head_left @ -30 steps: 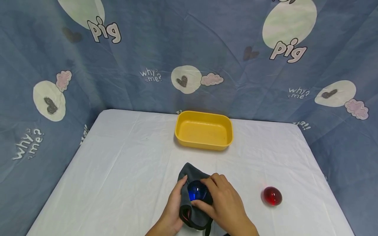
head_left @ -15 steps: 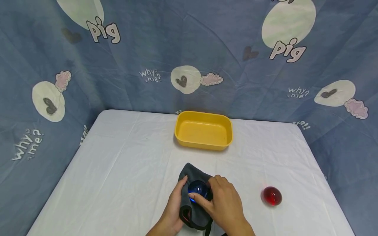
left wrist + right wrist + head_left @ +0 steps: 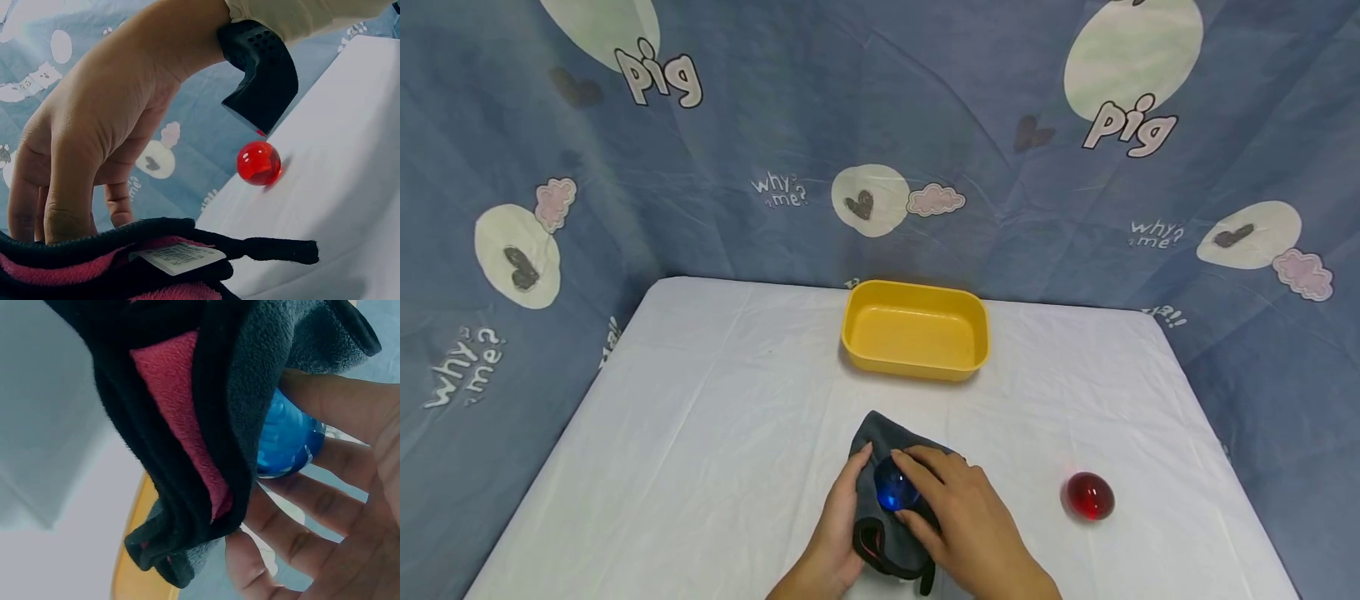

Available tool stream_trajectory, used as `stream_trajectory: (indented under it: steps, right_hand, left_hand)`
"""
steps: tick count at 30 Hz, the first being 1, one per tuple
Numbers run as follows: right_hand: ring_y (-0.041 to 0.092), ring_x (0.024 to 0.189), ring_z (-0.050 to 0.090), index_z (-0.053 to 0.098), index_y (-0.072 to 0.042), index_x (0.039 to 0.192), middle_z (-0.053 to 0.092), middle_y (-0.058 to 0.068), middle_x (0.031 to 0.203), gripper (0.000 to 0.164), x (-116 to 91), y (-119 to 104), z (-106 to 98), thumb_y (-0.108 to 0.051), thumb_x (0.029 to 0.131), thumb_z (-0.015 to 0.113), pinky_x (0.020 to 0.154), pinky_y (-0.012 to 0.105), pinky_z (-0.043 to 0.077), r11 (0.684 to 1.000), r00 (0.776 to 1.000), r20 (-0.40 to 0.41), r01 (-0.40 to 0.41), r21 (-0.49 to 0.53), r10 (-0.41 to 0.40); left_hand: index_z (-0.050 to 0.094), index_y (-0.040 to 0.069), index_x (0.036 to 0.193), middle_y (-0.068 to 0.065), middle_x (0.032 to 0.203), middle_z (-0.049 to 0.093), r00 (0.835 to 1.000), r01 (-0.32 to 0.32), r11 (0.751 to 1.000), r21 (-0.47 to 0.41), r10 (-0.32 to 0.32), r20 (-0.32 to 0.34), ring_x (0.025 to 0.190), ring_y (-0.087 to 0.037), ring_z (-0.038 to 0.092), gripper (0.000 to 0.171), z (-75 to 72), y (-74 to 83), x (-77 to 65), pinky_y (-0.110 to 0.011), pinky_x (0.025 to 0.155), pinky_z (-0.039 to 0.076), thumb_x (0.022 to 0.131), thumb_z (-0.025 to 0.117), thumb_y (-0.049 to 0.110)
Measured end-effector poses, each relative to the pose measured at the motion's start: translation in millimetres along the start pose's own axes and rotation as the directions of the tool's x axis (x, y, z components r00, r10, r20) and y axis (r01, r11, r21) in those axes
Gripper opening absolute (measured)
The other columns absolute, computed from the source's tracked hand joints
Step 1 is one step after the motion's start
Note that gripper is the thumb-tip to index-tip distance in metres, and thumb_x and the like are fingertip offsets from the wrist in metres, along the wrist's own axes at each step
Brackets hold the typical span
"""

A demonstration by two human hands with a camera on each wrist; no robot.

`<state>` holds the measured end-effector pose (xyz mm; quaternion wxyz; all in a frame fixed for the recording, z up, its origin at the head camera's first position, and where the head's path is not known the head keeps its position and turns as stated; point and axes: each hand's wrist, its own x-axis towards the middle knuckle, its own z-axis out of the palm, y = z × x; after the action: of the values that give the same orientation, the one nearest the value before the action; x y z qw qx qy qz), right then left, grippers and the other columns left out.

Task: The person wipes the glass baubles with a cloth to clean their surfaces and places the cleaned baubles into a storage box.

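My left hand holds a dark grey folded cloth, thumb on top and fingers hidden beneath. Black edging and a pink inner side show on the cloth in the right wrist view. Against its top sits a shiny see-through blue ball, which my right hand holds between thumb and fingers. From the left wrist, the right hand reaches down behind the cloth's edge, where a white tag and a black loop stick out; the blue ball is hidden there.
A see-through red ball lies on the white-covered table, right of the hands. Farther back stands a yellow rectangular tray. Blue printed fabric hangs behind and along both sides.
My right hand's fingers and thumb have shifted over the blue ball, which appears turned slightly against the cloth. The left hand keeps its hold; the red ball and tray stay put.
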<state>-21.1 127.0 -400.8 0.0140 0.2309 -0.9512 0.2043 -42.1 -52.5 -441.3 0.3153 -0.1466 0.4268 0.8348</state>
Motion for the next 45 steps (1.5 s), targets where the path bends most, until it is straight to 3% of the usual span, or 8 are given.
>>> stream_trajectory:
  steps: [7, 14, 22, 25, 28, 33, 38, 45]
  right_hand:
    - [0.013, 0.103, 0.058, 0.069, -0.016, 0.136, 0.067, -0.005, 0.121, 0.061, 1.1, 1.3, 4.1, -0.048, 0.086, 0.086, 0.08, 0.036, 0.05, 0.998, 0.993, -0.115, 0.023, -0.056, -0.029]
    - [0.011, 0.088, 0.058, 0.075, -0.01, 0.109, 0.07, -0.004, 0.098, 0.057, 2.9, 2.7, 13.4, -0.06, 0.082, 0.084, 0.073, 0.034, 0.051, 0.998, 0.961, -0.275, -0.012, -0.063, -0.006]
    - [0.007, 0.063, 0.039, 0.057, -0.018, 0.076, 0.037, -0.013, 0.065, 0.061, 7.0, 0.8, 22.8, -0.077, 0.086, 0.068, 0.057, 0.025, 0.036, 0.988, 0.935, -0.332, -0.149, -0.037, 0.129]
    - [0.009, 0.069, 0.05, 0.065, -0.015, 0.084, 0.051, -0.011, 0.072, 0.061, 5.7, 0.8, 22.8, -0.076, 0.087, 0.067, 0.062, 0.029, 0.045, 0.988, 0.941, -0.309, -0.153, -0.027, 0.138]
    - [0.013, 0.088, 0.062, 0.072, -0.009, 0.115, 0.068, -0.003, 0.098, 0.068, 2.8, 0.8, 19.2, -0.072, 0.088, 0.07, 0.076, 0.037, 0.054, 0.993, 0.964, -0.244, -0.118, -0.02, 0.11]
    - [0.02, 0.114, 0.063, 0.056, -0.019, 0.151, 0.065, 0.004, 0.129, 0.073, -0.8, -0.2, 10.1, -0.054, 0.091, 0.079, 0.095, 0.045, 0.055, 1.0, 0.997, -0.078, -0.027, -0.012, 0.026]
    - [0.019, 0.113, 0.062, 0.061, -0.02, 0.146, 0.064, 0.003, 0.127, 0.065, -0.5, 0.1, 8.0, -0.043, 0.09, 0.084, 0.094, 0.044, 0.055, 1.0, 0.998, -0.062, 0.004, -0.019, -0.005]
    - [0.011, 0.096, 0.062, 0.071, -0.012, 0.129, 0.068, -0.003, 0.107, 0.062, 2.4, 3.5, 11.9, -0.057, 0.087, 0.081, 0.084, 0.035, 0.058, 1.0, 0.984, -0.176, 0.003, -0.026, -0.007]
  left_hand:
    - [0.031, 0.004, 0.158, -0.008, 0.141, 0.055, 1.0, 0.018, 1.0, -0.004, -0.018, -0.006, 0.118, -0.015, 0.06, 0.077, -1.8, -2.9, -0.3, -0.034, 0.104, 0.048, 0.107, 0.039, 0.061]
    - [0.031, 0.004, 0.158, -0.007, 0.143, 0.054, 1.0, 0.01, 1.0, -0.02, -0.01, 0.006, 0.12, -0.015, 0.058, 0.076, 0.8, -3.7, -1.0, -0.035, 0.106, 0.046, 0.107, 0.041, 0.059]
    - [0.033, 0.001, 0.157, -0.008, 0.138, 0.058, 1.0, 0.013, 0.999, -0.04, -0.012, 0.024, 0.118, -0.016, 0.062, 0.077, 1.6, -4.7, -2.7, -0.034, 0.104, 0.049, 0.107, 0.041, 0.059]
    - [0.03, 0.002, 0.159, -0.01, 0.141, 0.056, 1.0, 0.007, 0.999, -0.043, -0.006, 0.029, 0.119, -0.016, 0.061, 0.077, 1.6, -4.2, -2.2, -0.034, 0.105, 0.049, 0.108, 0.04, 0.059]
    - [0.024, 0.004, 0.162, -0.01, 0.148, 0.051, 0.999, -0.004, 0.999, -0.044, 0.006, 0.036, 0.124, -0.016, 0.057, 0.078, 0.6, -2.6, -0.8, -0.035, 0.107, 0.046, 0.108, 0.038, 0.059]
    - [0.021, 0.006, 0.163, -0.01, 0.15, 0.048, 1.0, 0.007, 0.999, -0.037, -0.006, 0.023, 0.125, -0.017, 0.054, 0.08, -1.6, -0.3, -0.8, -0.035, 0.109, 0.043, 0.108, 0.037, 0.061]
    - [0.021, 0.005, 0.163, -0.01, 0.149, 0.049, 1.0, 0.009, 1.0, -0.03, -0.009, 0.014, 0.125, -0.017, 0.053, 0.081, -2.3, 0.0, -1.4, -0.034, 0.108, 0.042, 0.107, 0.038, 0.061]
    - [0.02, 0.003, 0.163, -0.013, 0.153, 0.047, 0.999, 0.021, 0.999, -0.035, -0.02, 0.025, 0.126, -0.016, 0.055, 0.08, 0.1, -0.3, -1.5, -0.037, 0.111, 0.042, 0.108, 0.038, 0.059]
